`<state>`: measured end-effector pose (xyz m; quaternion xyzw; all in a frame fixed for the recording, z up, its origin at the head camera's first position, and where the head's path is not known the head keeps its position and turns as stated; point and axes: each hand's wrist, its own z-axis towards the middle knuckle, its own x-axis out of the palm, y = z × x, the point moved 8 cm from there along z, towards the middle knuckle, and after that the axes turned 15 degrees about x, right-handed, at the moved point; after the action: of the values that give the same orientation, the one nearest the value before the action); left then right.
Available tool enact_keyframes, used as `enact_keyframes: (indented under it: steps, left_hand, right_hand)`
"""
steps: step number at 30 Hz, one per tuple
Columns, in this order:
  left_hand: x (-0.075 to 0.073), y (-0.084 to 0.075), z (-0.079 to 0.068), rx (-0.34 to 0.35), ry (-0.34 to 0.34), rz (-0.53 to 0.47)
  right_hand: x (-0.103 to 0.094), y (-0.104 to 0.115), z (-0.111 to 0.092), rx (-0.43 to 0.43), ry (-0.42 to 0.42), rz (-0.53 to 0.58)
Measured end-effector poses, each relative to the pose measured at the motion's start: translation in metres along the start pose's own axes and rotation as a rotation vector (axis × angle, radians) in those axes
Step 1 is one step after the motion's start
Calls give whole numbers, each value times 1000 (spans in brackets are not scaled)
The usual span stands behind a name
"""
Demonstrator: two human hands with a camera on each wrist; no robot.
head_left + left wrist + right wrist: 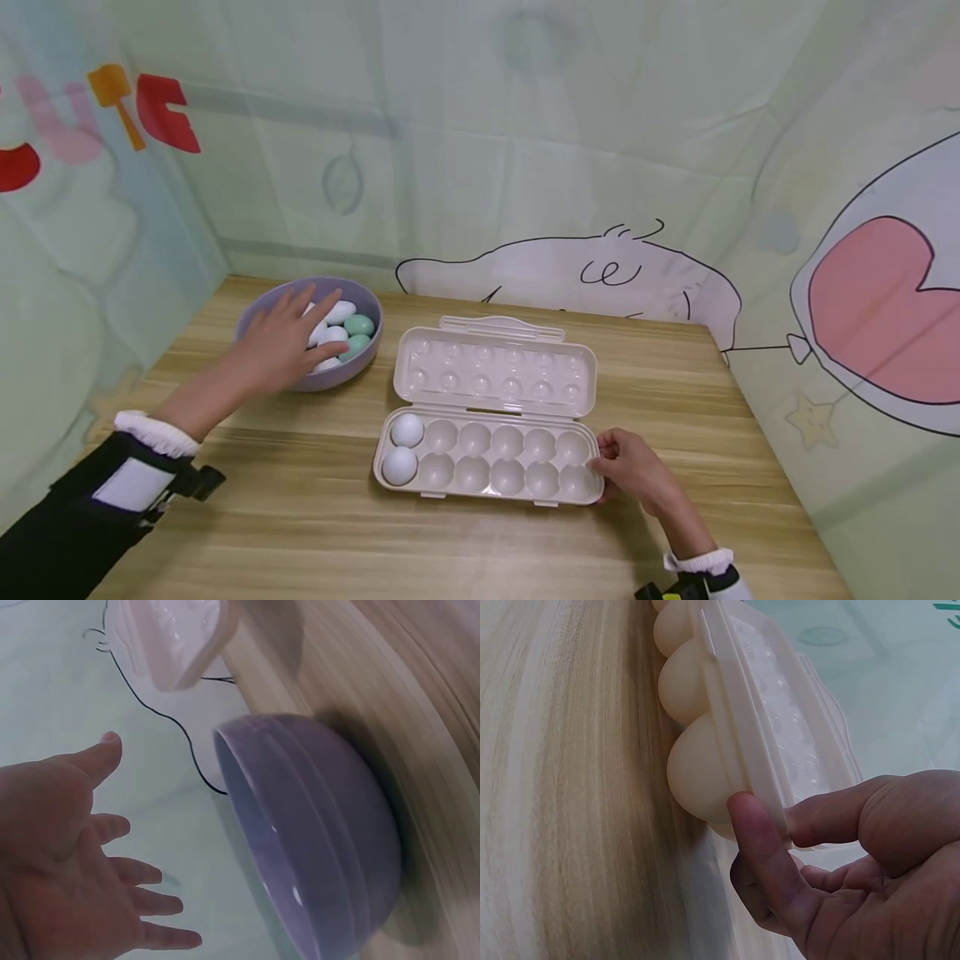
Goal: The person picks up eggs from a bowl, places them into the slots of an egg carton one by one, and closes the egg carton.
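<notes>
An open plastic egg carton (487,492) lies on the table, its lid (495,371) folded back toward the wall. Two white eggs (400,466) fill the leftmost pair of cups. My right hand (637,471) pinches the carton's right end between thumb and fingers, as the right wrist view shows at the carton rim (761,772). My left hand (281,346) is spread with fingers extended above the purple bowl (337,379), holding nothing. Inside the bowl are several white eggs (341,312) and green eggs (359,325), partly hidden by the hand. In the left wrist view the palm stands apart from the bowl's side (322,825).
The wooden table (315,517) runs back to a printed cloth wall (450,167) behind the bowl and carton. More cloth closes in the left and right sides. The bowl stands near the table's back left corner, to the left of the carton.
</notes>
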<state>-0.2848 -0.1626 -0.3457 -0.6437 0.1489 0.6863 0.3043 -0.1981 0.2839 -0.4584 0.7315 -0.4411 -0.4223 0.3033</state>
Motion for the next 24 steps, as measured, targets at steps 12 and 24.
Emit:
enact_keyframes:
  steps: [12,24]
  left_hand:
    - [18,34,30,-14,77,-105]
    - [41,45,61,44,48,-65]
  right_hand:
    - [0,1,0,5,3,4]
    - [0,-1,0,-2,0,11]
